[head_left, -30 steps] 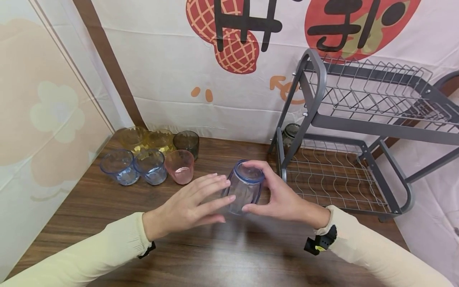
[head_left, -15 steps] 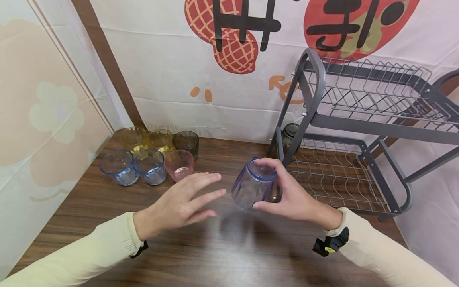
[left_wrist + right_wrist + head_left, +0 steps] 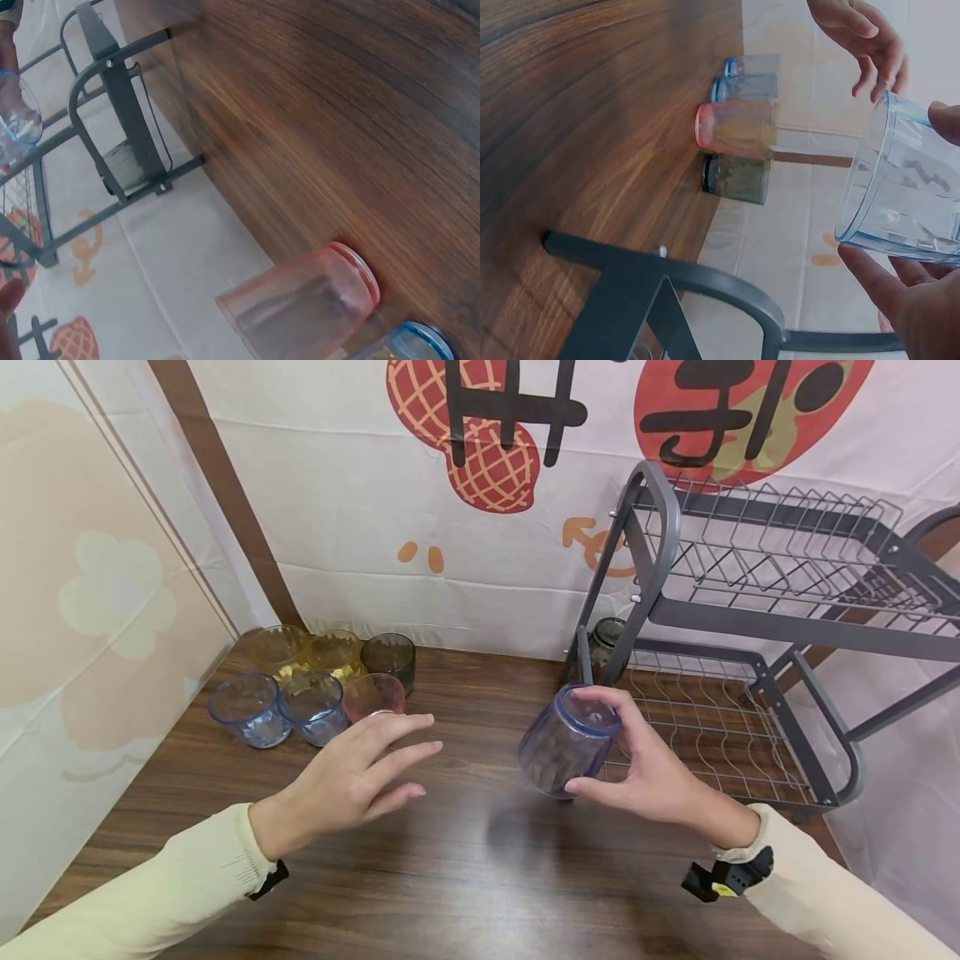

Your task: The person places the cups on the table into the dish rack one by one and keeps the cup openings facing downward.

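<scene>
My right hand (image 3: 651, 768) grips a clear bluish glass (image 3: 562, 747) between thumb and fingers. The glass is upside down and tilted, its base up, held above the table to the left of the dish rack's lower tier. In the right wrist view the same glass (image 3: 907, 184) shows its wide rim, with fingertips right at it. My left hand (image 3: 345, 781) hovers over the table with fingers extended, holding nothing. Behind it stands a pink glass (image 3: 375, 693), partly hidden by that hand. Two blue glasses (image 3: 313, 708) stand left of the pink one.
A grey two-tier dish rack (image 3: 738, 618) stands at the right. On its lower tier, at the left end, is a dark upside-down glass (image 3: 606, 647). Yellow glasses (image 3: 335, 652) and a dark glass (image 3: 389, 658) form the back row near the printed cloth wall (image 3: 337, 485).
My right hand has carried the bluish glass to the right, toward the rack. My left hand has drawn away from the glass to the left, now overlapping the pink glass.
</scene>
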The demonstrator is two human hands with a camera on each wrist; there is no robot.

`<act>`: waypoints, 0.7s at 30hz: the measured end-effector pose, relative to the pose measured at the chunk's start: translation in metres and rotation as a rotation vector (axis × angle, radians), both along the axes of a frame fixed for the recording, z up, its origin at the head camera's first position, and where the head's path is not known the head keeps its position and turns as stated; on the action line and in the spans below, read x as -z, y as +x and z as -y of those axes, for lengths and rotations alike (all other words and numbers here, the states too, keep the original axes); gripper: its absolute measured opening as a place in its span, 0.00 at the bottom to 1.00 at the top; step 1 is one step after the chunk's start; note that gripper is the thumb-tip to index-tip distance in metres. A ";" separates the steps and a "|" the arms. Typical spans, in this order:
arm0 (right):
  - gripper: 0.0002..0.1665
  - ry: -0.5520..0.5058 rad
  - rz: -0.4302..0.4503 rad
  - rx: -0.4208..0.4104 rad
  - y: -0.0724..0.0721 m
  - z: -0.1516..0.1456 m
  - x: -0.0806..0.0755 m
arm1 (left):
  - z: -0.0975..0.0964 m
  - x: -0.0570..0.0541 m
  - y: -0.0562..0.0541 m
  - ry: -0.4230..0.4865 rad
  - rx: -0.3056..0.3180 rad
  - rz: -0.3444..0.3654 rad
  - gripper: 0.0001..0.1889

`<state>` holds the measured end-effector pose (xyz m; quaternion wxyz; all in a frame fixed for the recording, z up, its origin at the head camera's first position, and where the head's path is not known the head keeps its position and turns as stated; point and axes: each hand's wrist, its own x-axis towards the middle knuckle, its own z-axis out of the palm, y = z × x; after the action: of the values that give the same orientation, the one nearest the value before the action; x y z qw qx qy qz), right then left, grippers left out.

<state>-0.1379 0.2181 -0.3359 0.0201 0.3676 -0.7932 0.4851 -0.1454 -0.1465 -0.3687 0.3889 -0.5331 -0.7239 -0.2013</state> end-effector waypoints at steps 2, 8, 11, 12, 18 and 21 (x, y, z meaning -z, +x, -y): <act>0.58 -0.002 -0.003 0.011 0.001 -0.005 -0.002 | 0.003 0.000 0.000 0.002 -0.015 0.007 0.23; 0.60 0.017 -0.009 0.045 0.003 -0.017 -0.006 | 0.013 0.000 0.000 0.015 -0.056 0.023 0.23; 0.60 0.035 -0.020 0.058 0.004 -0.022 -0.006 | 0.017 0.000 -0.001 0.019 -0.069 0.028 0.23; 0.60 0.037 -0.021 0.061 0.004 -0.024 -0.006 | 0.019 -0.001 -0.001 0.020 -0.074 0.029 0.23; 0.60 0.026 -0.023 0.070 0.005 -0.033 -0.008 | 0.031 -0.003 -0.003 0.013 -0.111 0.046 0.23; 0.60 0.014 -0.042 0.080 0.005 -0.038 -0.011 | 0.037 -0.004 -0.004 0.014 -0.131 0.046 0.24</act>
<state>-0.1332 0.2561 -0.3253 0.0538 0.3459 -0.8099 0.4707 -0.1494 -0.1832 -0.3648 0.3881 -0.4770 -0.7646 -0.1929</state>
